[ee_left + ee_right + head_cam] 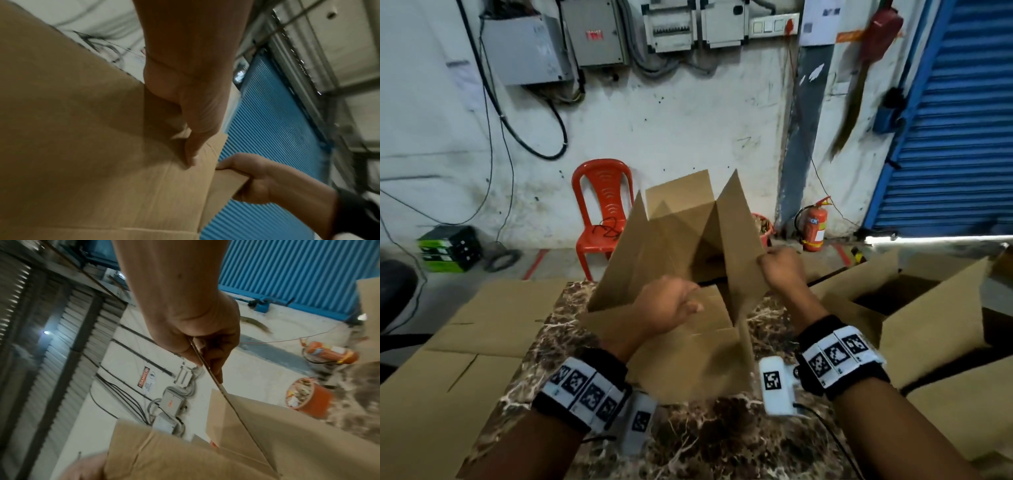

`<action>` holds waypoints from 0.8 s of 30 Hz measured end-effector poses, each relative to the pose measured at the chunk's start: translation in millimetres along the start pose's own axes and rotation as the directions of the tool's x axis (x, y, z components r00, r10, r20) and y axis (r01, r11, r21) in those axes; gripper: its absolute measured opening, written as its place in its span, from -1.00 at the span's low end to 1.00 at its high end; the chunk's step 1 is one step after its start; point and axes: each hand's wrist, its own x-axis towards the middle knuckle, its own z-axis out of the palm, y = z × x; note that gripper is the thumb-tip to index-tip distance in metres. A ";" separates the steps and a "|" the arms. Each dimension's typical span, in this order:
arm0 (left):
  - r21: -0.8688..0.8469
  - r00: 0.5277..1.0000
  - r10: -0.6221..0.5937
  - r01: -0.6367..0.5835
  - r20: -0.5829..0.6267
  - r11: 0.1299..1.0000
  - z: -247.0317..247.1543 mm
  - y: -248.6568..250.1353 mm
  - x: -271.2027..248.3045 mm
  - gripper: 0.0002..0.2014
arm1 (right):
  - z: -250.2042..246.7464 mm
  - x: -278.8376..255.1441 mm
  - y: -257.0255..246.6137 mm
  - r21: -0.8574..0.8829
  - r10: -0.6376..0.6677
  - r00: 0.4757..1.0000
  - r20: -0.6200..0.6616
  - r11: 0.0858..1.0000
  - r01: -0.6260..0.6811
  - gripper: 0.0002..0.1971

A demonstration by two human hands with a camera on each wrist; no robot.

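Cardboard box point(654, 260) is being held half-open above the marble table point(705, 445), flaps being pinched by the left hand point(667, 306) at 6 o'clock and the right hand point(782, 270) at 3.

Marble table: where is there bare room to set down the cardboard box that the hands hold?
The marble table is bare mostly at its near edge, on the person's side of the cardboard box. The left side is covered by flat cardboard sheets, and an open carton crowds the right.

Warehouse: blue roller shutter point(945, 120), wall-mounted electrical boxes point(592, 34), flattened cartons point(493, 318)
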 end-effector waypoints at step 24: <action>-0.752 0.724 -0.588 0.147 -0.360 0.642 86.9 -261.6 -110.5 -0.85 | 194.8 -58.4 14.4 -0.715 0.045 0.980 0.194 0.690 0.109 -0.15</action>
